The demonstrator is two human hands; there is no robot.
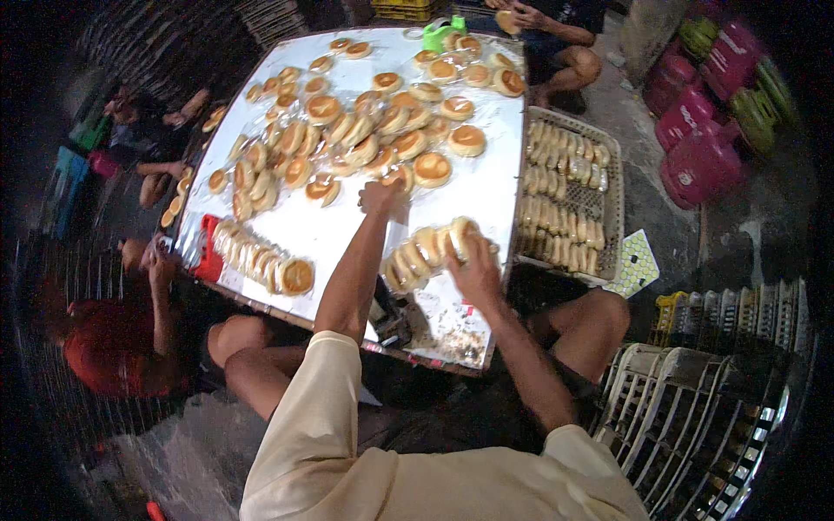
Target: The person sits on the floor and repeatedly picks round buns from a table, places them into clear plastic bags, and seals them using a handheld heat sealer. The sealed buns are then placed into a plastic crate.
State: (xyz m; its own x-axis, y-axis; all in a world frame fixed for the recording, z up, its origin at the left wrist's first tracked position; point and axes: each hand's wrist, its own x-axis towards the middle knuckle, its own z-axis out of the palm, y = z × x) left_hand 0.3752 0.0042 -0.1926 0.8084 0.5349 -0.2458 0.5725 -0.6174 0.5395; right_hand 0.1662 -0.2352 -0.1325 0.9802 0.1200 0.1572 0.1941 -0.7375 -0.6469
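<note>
A large pile of round, flat buns [324,109] with browned tops, many in clear plastic wrap, covers much of the white tabletop [313,231]. At the near edge of the pile, my left hand [381,195] touches one bun [399,176]; its fingertips are partly hidden, so I cannot tell whether they grip it. Closer to me on the right, a row of wrapped buns [417,253] stands on edge. My right hand [474,264] is around the bun [464,233] at the right end of that row.
Another row of wrapped buns [254,255] leans by a red tape dispenser [208,251]. A green dispenser [444,34] sits at the far edge. Right of the table, a plastic crate [612,195] holds rows of buns. Other people sit at the left and far sides.
</note>
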